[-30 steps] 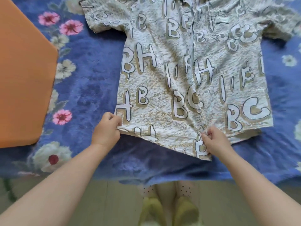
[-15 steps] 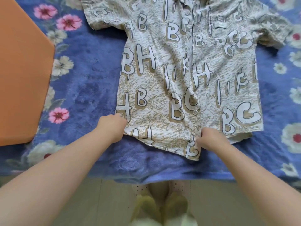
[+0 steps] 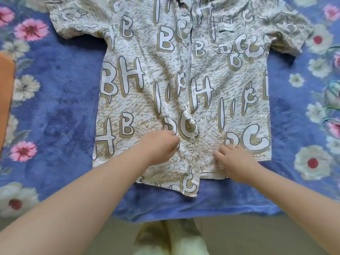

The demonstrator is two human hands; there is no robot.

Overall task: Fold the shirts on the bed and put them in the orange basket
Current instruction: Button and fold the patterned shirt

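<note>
A short-sleeved cream shirt with big white letters point(image 3: 184, 80) lies flat, front up, on the blue bed cover with flowers point(image 3: 60, 100). The left hand point(image 3: 161, 146) pinches the cloth beside a white button point(image 3: 192, 139) at 6 o'clock. The right hand point(image 3: 237, 161) rests on the hem, fingers straight, a little apart. A bit of the orange basket point(image 3: 5, 92) shows at 9 o'clock.

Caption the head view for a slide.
Both hands, left and right, on a letter-print button-up shirt spread over a floral blue blanket.

Left hand point(image 3: 161, 144) loosely curled, right hand point(image 3: 234, 161) flat, fingers spread.
</note>
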